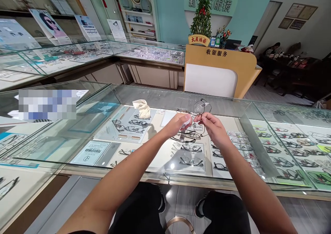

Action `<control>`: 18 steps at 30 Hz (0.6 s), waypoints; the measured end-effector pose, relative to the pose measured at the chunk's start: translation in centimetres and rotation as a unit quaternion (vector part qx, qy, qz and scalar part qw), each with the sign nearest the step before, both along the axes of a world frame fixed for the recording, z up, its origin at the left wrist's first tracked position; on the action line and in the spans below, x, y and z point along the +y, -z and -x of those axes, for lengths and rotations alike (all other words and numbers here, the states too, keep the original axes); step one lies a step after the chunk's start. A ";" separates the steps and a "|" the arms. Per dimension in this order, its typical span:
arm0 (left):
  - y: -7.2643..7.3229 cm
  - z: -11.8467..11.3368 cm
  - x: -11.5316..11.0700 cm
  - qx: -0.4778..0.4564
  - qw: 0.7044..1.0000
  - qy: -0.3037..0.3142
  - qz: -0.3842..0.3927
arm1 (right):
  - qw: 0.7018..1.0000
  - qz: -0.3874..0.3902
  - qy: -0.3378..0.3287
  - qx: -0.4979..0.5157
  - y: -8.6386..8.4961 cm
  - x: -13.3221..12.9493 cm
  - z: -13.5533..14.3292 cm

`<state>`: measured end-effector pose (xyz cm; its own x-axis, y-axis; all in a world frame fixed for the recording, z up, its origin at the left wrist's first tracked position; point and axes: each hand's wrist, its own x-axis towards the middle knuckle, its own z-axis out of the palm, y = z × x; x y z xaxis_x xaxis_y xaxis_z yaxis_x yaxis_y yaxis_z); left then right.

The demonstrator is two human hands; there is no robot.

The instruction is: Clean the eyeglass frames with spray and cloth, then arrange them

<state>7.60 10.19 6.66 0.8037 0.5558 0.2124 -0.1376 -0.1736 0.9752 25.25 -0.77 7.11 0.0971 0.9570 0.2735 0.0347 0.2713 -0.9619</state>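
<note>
Above the glass counter, my right hand [213,127] pinches a pair of thin-rimmed eyeglasses [211,107]. One round lens sticks up beyond my fingertips and the other hangs below them. Close beside it, my left hand [179,124] is closed around something small and white, mostly hidden by the fingers; its kind cannot be made out. The fingertips of both hands nearly meet at the glasses. To the left on the counter top lies a crumpled cream cloth [142,109], apart from both hands.
Under the glass top of the display counter [155,170] lie several rows of eyeglasses [191,161]. A blurred-out patch covers papers [82,94] at the left. Beyond stand more glass showcases [77,58] and a yellow cashier desk [219,54] with a potted plant [201,20].
</note>
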 end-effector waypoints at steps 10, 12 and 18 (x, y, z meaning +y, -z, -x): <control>0.4 -0.5 -1.1 0.063 0.996 0.031 -0.063 | 1.000 0.001 0.011 0.026 -0.2 0.2 -0.1; 0.4 -0.4 -1.1 0.055 0.996 0.033 -0.061 | 1.000 0.004 0.010 0.027 -0.1 0.2 -0.1; 0.2 0.8 2.0 -0.009 0.993 -0.091 -0.079 | 0.996 0.002 0.030 0.084 -0.5 0.2 -0.7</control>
<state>6.80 12.16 6.45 0.6875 0.6509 0.3219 -0.1075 -0.3472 0.9316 25.92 -0.56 7.58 0.1978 0.9493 0.2442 -0.1116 0.2693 -0.9566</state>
